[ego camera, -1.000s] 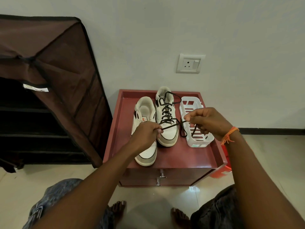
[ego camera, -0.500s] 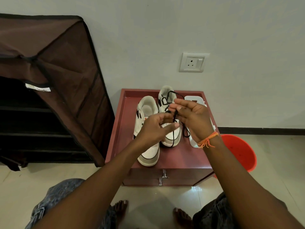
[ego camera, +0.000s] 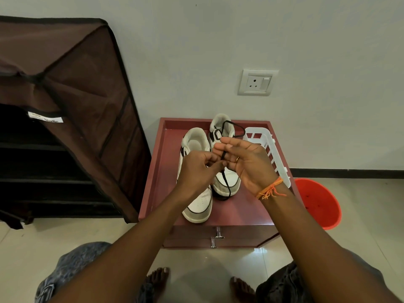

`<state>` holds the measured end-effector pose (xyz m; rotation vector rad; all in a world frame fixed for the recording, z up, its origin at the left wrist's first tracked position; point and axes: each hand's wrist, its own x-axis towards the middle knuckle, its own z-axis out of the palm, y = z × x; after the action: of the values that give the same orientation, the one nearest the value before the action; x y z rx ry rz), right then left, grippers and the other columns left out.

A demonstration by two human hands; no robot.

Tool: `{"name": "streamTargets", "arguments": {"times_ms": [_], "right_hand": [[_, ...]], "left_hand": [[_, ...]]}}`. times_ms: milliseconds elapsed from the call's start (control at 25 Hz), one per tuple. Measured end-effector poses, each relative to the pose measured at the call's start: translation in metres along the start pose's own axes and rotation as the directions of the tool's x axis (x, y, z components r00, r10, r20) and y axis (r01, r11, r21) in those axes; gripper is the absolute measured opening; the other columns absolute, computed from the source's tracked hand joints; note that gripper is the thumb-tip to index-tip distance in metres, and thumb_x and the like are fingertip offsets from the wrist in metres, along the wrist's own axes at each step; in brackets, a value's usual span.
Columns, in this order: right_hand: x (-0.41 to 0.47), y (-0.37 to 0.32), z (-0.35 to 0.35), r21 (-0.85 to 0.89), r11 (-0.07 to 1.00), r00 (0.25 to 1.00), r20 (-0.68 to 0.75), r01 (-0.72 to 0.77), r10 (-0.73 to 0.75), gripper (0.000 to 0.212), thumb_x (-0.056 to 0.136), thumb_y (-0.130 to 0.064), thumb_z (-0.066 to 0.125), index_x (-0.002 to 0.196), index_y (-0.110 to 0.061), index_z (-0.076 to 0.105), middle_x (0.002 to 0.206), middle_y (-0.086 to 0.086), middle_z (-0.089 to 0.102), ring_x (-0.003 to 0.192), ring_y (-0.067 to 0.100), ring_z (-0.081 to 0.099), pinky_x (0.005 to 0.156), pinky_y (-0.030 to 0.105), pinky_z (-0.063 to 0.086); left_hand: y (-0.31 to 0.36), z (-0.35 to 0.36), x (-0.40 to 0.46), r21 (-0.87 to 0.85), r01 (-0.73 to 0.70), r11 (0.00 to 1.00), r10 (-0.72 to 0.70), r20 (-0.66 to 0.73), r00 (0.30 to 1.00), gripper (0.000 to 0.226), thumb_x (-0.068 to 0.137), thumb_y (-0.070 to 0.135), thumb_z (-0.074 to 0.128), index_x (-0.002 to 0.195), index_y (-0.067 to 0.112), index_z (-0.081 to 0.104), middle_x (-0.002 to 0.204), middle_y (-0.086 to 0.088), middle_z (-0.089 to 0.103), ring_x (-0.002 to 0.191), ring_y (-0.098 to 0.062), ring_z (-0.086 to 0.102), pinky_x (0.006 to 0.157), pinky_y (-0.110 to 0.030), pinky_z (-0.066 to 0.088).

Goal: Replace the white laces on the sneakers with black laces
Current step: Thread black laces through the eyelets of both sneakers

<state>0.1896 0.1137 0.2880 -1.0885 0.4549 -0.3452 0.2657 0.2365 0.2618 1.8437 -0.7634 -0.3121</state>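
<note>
Head view: both hands meet above right sneaker point(ego camera: 226, 182) on red cabinet top point(ego camera: 240, 211). Left hand point(ego camera: 197, 170) curled, fingertips pinching black lace point(ego camera: 225, 171) just beside right hand. Right hand point(ego camera: 244, 161) curled round same lace; lace loop shows beyond its fingers, tail hangs below over sneaker toe. Left sneaker point(ego camera: 197, 202) under left hand, unlaced. White basket point(ego camera: 273, 154) just right of right hand. Orange bucket point(ego camera: 317, 204) farther right, on floor.
</note>
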Motion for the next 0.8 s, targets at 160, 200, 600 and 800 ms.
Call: {"name": "streamTargets", "arguments": {"times_ms": [160,200,600,800], "right_hand": [[0.014,-0.003,-0.023,-0.021,1.0,0.977,-0.211,0.014,-0.018,0.026,0.091,0.011,0.051,0.117,0.008,0.059,0.108,0.024,0.068,0.097,0.029,0.07,0.089,0.038,0.056],[0.017,-0.004,-0.028,-0.04,0.999,0.969,-0.242,0.03,-0.039,0.028,0.091,0.012,0.052,0.117,0.008,0.058,0.108,0.023,0.068,0.097,0.029,0.069,0.091,0.04,0.056],[0.027,0.001,-0.025,0.195,0.977,0.938,-0.345,0.084,-0.011,0.065,0.089,0.019,0.05,0.144,-0.004,0.024,0.126,0.03,0.047,0.095,0.031,0.071,0.082,0.037,0.059],[0.024,0.021,-0.01,-0.1,0.99,0.986,-0.144,-0.097,0.082,0.014,0.091,0.006,0.057,0.103,-0.002,0.062,0.086,0.015,0.068,0.063,0.015,0.065,0.059,0.025,0.056]], "left_hand": [[-0.013,-0.001,-0.006,0.383,-0.138,0.913,-0.03,0.401,0.916,0.011,0.083,0.019,0.075,0.076,0.01,0.075,0.07,-0.001,0.071,0.045,0.002,0.054,0.055,-0.026,0.051],[-0.018,0.0,-0.008,0.432,-0.162,0.887,-0.064,0.463,0.884,0.012,0.082,0.019,0.076,0.076,0.01,0.075,0.071,-0.001,0.071,0.046,0.003,0.052,0.056,-0.027,0.051],[-0.031,0.006,-0.013,0.524,-0.226,0.821,-0.334,0.762,0.555,0.009,0.081,0.014,0.078,0.076,0.01,0.07,0.077,-0.007,0.072,0.048,-0.007,0.058,0.053,-0.019,0.045],[-0.015,-0.045,0.015,0.398,0.19,0.897,-0.35,0.38,0.856,0.003,0.084,0.003,0.071,0.084,0.006,0.073,0.081,-0.004,0.074,0.051,-0.011,0.062,0.041,-0.019,0.045]]}}
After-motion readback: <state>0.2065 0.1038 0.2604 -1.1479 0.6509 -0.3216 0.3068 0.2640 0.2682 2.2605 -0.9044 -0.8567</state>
